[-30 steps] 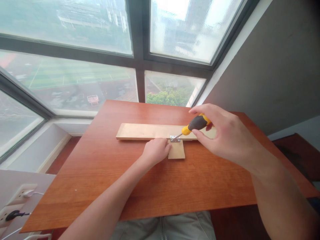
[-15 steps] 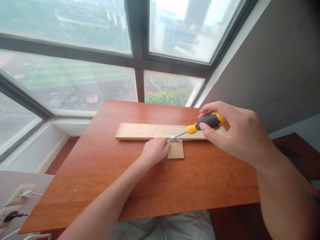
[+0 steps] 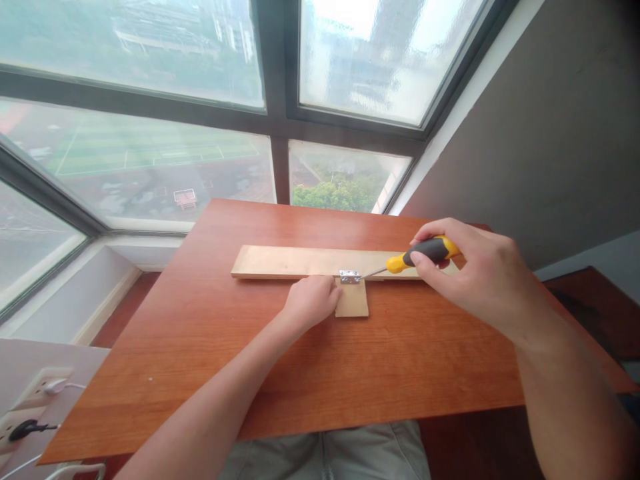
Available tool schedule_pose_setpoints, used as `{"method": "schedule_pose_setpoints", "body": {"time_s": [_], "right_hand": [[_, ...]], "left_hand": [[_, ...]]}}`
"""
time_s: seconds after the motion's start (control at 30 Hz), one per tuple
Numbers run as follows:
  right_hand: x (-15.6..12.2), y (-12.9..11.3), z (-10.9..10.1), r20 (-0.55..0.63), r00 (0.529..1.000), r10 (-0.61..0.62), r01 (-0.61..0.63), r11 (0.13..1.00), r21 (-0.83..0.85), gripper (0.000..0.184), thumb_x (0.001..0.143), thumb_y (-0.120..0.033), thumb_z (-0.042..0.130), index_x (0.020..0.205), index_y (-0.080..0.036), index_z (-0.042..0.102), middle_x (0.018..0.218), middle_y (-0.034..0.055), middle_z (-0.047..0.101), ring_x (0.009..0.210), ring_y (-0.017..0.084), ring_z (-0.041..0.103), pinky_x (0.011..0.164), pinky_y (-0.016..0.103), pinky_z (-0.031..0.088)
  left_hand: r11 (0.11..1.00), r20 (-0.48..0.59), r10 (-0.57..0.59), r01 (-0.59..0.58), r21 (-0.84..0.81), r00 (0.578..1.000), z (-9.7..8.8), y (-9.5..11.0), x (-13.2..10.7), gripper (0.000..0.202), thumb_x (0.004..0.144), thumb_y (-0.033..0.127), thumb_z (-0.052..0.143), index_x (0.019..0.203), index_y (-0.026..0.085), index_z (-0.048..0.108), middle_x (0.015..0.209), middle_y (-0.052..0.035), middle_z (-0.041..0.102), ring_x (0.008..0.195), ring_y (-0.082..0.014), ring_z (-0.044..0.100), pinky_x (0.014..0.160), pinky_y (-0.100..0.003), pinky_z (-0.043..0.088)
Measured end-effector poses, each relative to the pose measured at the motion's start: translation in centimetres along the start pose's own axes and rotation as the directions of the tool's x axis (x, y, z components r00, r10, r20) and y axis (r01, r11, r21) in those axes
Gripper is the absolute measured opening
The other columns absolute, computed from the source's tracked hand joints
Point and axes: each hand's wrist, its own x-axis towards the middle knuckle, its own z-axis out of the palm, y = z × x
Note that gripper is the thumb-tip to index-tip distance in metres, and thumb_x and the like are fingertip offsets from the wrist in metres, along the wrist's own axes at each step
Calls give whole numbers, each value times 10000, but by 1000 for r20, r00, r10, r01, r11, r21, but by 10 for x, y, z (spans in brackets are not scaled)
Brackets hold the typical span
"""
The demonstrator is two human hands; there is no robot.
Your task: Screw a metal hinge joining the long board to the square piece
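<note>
My right hand (image 3: 470,270) is closed around the yellow and black handle of a screwdriver (image 3: 429,252). Its shaft slants down to the left, and the tip is at the right end of a small silver hinge (image 3: 349,276). That hinge spans the joint between a long pale wooden board (image 3: 290,261) and a small square wooden piece (image 3: 352,301). Curled at the left edge of the small piece, my left hand (image 3: 311,298) grips it, its fingertips partly hidden. Whether the tip touches a screw is too small to tell.
Both boards lie on a reddish-brown wooden table (image 3: 200,360). Windows (image 3: 150,153) border its far side and a grey wall (image 3: 540,147) rises at the right. Power sockets with plugs (image 3: 30,430) are at the lower left.
My right hand has moved right and slightly down with the screwdriver. The tip has shifted from the middle of the hinge to its right end. My left hand stays put.
</note>
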Motion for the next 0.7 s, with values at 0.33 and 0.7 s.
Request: {"method": "schedule_pose_setpoints", "body": {"time_s": [0.33,0.7], "right_hand": [[0,-1,-1,6,1000,-2,2,1000,-8,88,833,-233,632,916,-260,617,866,12,721,706,201,668,650,322,537],[-3,-4,-1,8,1000,1,-1,1000,-7,97,842,-236,627,936,-255,613,862,17,714,704,199,665,643,323,526]], "left_hand": [[1000,15,-3,3,-1,1000,-1,1,0,326,946,414,415,792,223,629,942,-81,735,882,-272,695,695,-332,496],[1000,0,1,-1,-8,1000,1,0,0,324,946,414,423,791,223,634,933,-78,736,879,-263,696,686,-318,493]]}}
